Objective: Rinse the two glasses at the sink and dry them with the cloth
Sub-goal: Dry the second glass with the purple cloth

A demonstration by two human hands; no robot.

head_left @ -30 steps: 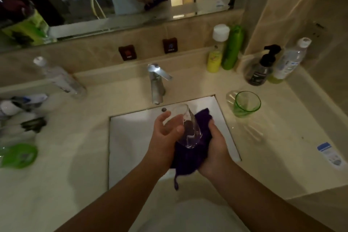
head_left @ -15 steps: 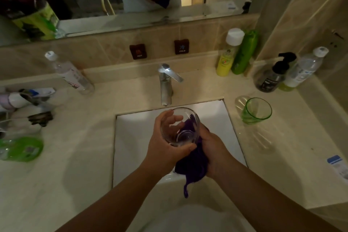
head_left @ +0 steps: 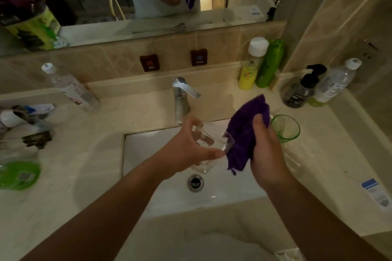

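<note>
Here, over the white sink [head_left: 148,154]: left hand [head_left: 186,150] curls around the clear glass [head_left: 209,144], thumb on its near rim, mouth tipped rightward. Right hand [head_left: 265,150] grips the purple cloth [head_left: 244,131] just beside that rim; contact unclear. Green glass [head_left: 286,128] stands on the counter [head_left: 328,154], partly behind the right hand.
</note>
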